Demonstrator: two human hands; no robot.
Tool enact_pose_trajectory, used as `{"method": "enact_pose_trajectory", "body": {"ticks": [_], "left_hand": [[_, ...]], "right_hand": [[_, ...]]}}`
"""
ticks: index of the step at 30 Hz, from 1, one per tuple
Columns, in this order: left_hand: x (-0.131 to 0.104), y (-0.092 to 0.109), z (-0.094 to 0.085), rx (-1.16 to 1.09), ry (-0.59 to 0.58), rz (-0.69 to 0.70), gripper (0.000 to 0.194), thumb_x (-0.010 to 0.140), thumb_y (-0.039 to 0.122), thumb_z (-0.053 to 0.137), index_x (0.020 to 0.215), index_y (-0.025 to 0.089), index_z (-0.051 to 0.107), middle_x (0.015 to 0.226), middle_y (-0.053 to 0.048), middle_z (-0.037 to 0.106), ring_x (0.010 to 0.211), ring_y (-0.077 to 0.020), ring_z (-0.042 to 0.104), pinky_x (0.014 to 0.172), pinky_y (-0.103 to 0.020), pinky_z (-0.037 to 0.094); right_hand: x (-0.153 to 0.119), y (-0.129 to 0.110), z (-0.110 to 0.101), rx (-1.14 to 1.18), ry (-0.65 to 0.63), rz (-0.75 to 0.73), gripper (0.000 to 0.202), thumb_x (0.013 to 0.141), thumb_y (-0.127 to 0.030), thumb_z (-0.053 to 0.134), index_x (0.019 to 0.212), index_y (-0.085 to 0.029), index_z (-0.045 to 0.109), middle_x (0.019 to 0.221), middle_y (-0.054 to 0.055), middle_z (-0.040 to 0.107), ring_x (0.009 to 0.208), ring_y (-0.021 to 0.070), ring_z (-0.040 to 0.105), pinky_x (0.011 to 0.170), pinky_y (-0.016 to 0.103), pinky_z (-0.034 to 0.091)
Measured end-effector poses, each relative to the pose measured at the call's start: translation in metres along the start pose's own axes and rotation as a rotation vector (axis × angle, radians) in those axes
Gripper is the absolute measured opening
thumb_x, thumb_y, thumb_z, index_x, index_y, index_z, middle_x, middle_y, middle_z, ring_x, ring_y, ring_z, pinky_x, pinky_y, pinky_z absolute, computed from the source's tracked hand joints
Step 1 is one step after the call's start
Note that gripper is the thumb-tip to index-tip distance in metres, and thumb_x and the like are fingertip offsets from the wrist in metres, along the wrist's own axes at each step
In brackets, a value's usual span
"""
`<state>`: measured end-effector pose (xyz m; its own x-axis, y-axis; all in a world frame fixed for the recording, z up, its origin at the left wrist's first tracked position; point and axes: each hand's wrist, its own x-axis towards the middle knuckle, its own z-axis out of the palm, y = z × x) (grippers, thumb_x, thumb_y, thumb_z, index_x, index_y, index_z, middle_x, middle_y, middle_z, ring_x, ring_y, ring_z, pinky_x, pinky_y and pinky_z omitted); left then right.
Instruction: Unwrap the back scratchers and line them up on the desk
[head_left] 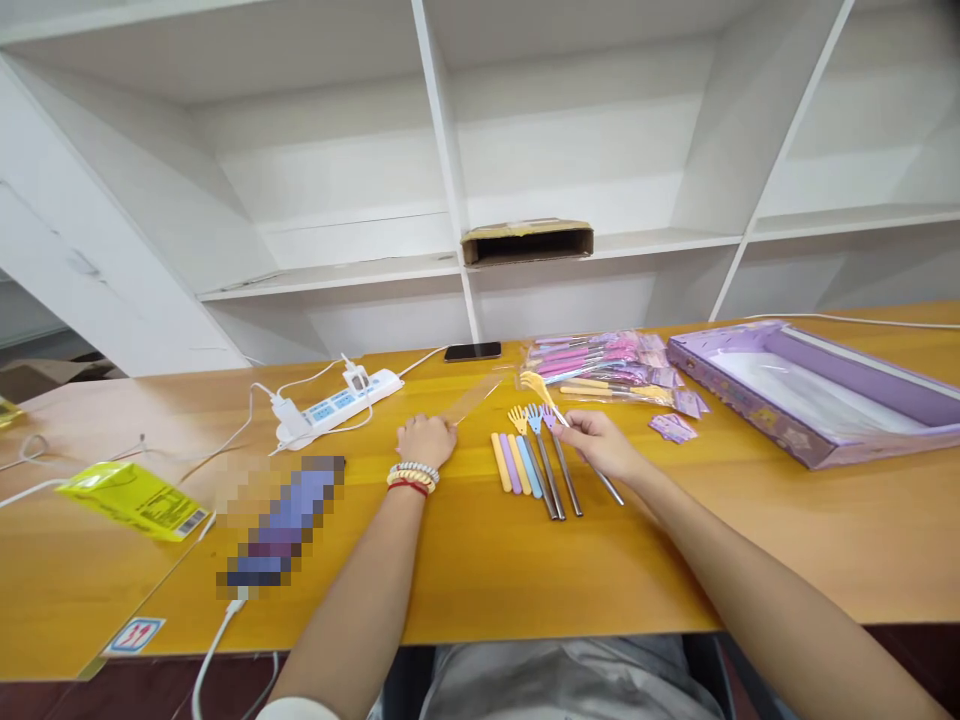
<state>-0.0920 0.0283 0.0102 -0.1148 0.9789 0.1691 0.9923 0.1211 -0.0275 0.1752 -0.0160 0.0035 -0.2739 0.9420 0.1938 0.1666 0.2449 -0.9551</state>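
Note:
My right hand (600,440) is closed on a metal rod with a yellow hand-shaped head (537,384). Beside it, several metal rods (551,475) with yellow, blue and purple hand-shaped heads lie side by side. Just left of those are several pastel sticks (516,465) in yellow, purple and blue. My left hand (426,440) rests near a clear plastic sleeve (474,400); its fingers are curled and partly hidden, so its grip is unclear. Packaged pink, blue and yellow items (600,360) are piled behind my right hand, with small purple cards (673,428) nearby.
An open purple box (814,450) stands at the right. A dark phone (472,352) lies near the shelves. On the left are a power strip (337,408) with cables, a yellow carton (135,498) and a pixelated device (289,520). A cardboard box (527,245) sits on the shelf.

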Motion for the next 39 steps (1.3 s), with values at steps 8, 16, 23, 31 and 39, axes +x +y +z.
{"method": "enact_pose_trajectory", "body": {"ticks": [8,16,23,31,39], "left_hand": [[0.000,0.000,-0.006,-0.170,0.248,0.072,0.040,0.088,0.034,0.033,0.099,0.020,0.068,0.093,-0.013,0.064,0.087,-0.0261,0.060,0.074,-0.037,0.044],[0.008,-0.010,-0.013,-0.496,0.611,0.465,0.029,0.088,0.031,0.042,0.099,0.026,0.068,0.103,-0.003,0.066,0.104,-0.0173,0.056,0.097,-0.033,0.039],[0.013,-0.018,-0.014,-0.506,0.661,0.521,0.024,0.083,0.027,0.048,0.094,0.029,0.070,0.103,-0.003,0.067,0.109,-0.0201,0.055,0.099,-0.041,0.038],[-0.006,0.014,-0.025,-0.704,0.931,0.131,0.040,0.076,0.032,0.057,0.113,0.017,0.057,0.121,-0.014,0.053,0.116,-0.0249,0.046,0.099,-0.042,0.035],[-0.035,0.062,-0.022,-1.292,-0.070,0.281,0.044,0.083,0.053,0.040,0.082,0.015,0.061,0.083,-0.006,0.064,0.080,-0.0172,0.058,0.076,-0.031,0.044]], "right_hand": [[-0.001,-0.007,-0.003,0.111,0.059,0.004,0.035,0.077,-0.049,0.055,0.063,-0.018,0.047,0.044,-0.006,0.040,0.041,0.0073,0.033,0.042,0.021,0.025],[0.003,-0.015,-0.018,0.623,0.257,0.028,0.047,0.068,-0.063,0.052,0.065,-0.021,0.031,0.069,0.006,0.065,0.049,0.0158,0.058,0.034,0.023,0.036],[-0.001,-0.023,-0.020,0.579,0.272,-0.011,0.051,0.057,-0.031,0.076,0.072,-0.023,0.028,0.068,-0.001,0.065,0.048,0.0160,0.061,0.030,0.020,0.034],[0.003,-0.015,-0.013,0.557,0.295,-0.033,0.045,0.057,-0.022,0.074,0.067,-0.022,0.030,0.053,-0.007,0.053,0.043,0.0118,0.056,0.031,0.020,0.039],[0.006,-0.008,-0.003,0.565,0.219,-0.017,0.046,0.060,-0.029,0.073,0.069,-0.022,0.029,0.077,0.000,0.065,0.053,0.0145,0.063,0.034,0.022,0.046]]}}
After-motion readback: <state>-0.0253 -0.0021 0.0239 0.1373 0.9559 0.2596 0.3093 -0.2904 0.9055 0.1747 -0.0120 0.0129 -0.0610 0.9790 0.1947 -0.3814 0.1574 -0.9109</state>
